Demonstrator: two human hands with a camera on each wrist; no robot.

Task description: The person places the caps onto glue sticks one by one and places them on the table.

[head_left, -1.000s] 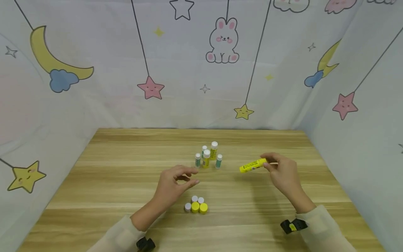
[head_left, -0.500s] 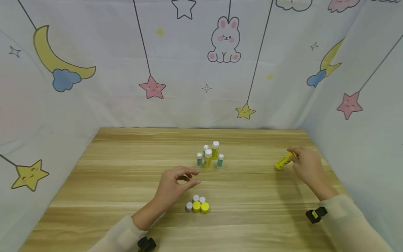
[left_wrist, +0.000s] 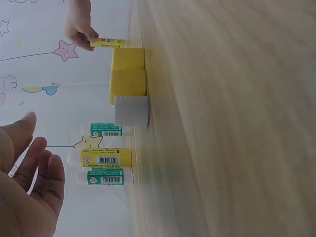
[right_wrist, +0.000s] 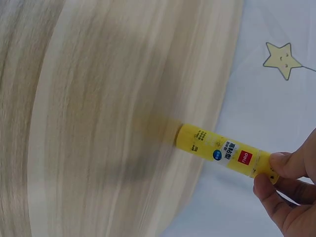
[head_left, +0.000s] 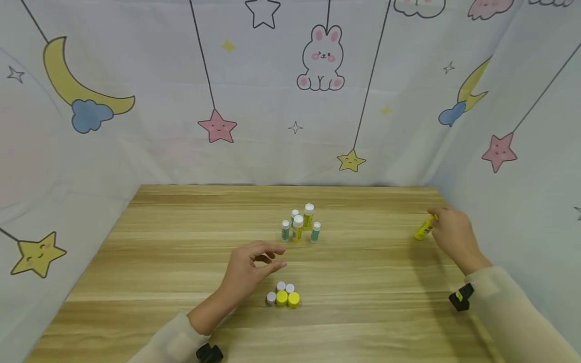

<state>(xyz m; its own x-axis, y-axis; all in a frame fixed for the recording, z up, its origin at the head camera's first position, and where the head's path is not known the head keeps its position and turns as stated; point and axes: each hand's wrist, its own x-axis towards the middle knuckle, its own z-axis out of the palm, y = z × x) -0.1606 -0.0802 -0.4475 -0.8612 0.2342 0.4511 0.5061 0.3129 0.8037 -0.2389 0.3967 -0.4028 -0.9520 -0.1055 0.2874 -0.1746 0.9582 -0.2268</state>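
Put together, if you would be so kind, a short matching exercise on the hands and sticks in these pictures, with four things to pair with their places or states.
Things:
1. All-yellow glue stick
2. Five white-topped sticks
3. Five short cap-like pieces
4. Left hand

Places or states:
A. On the table, in the group farther from the person
B. Raised, holding nothing
C. Pinched in the right hand
D. On the table, in the group nearer the person

Right pairs: 1-C, 2-A, 3-D, 4-B.
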